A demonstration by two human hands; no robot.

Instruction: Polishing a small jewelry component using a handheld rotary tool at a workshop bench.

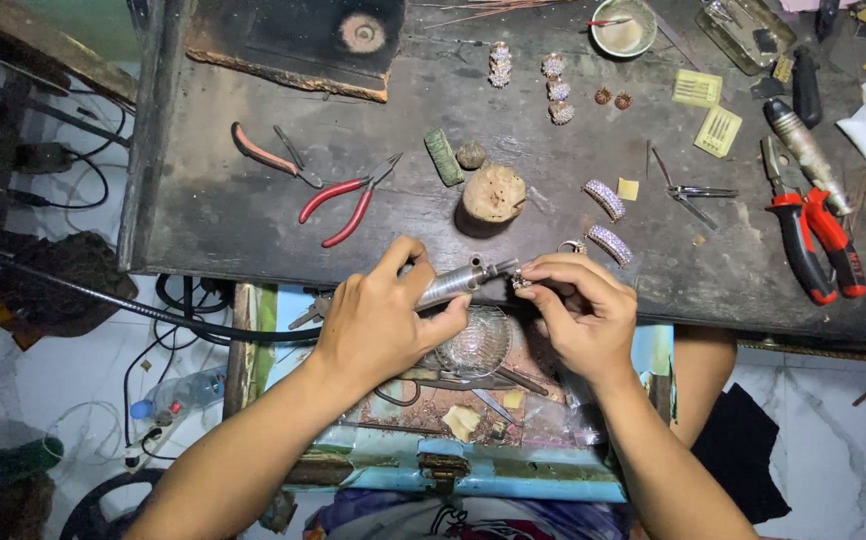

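My left hand [383, 315] grips a metal rotary handpiece [463, 280] like a pen, its tip pointing right. My right hand [578, 305] pinches a small jewelled piece [523, 281] at the fingertips, right against the tool's tip. Both hands hover at the near edge of the dark workbench [253, 220], above a glass dish [478, 343] in an open drawer. A black flexible shaft [153, 305] trails off left from the handpiece.
Red-handled pliers [348, 205] and another pair [273, 155] lie to the left. A wooden peg [494, 193], two stone-set bands [608, 220], tweezers [688, 193], red cutters [818, 245], a small bowl [623, 28] and several jewelled pieces [556, 90] sit on the bench.
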